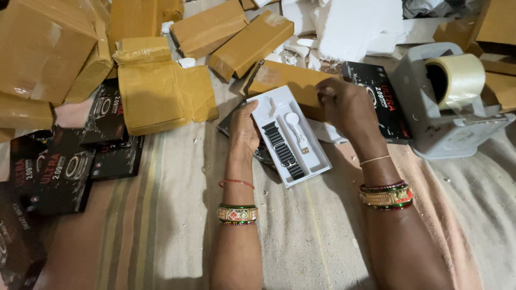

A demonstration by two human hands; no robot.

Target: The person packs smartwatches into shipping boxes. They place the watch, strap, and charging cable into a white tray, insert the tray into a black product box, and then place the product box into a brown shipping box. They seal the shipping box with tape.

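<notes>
Striped cloth covers the floor, with brown cardboard boxes piled at the top and black boxes on the left. Her left hand holds a white tray by its side, fingers curled around the edge. Inside the tray lie a black watch strap and a white charger. Her right hand pinches the tray's top corner. A grey tape holder with clear tape sits at the right.

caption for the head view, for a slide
Left hand holds a white tray with a dark strap and white charger; right hand at its far corner.
</notes>
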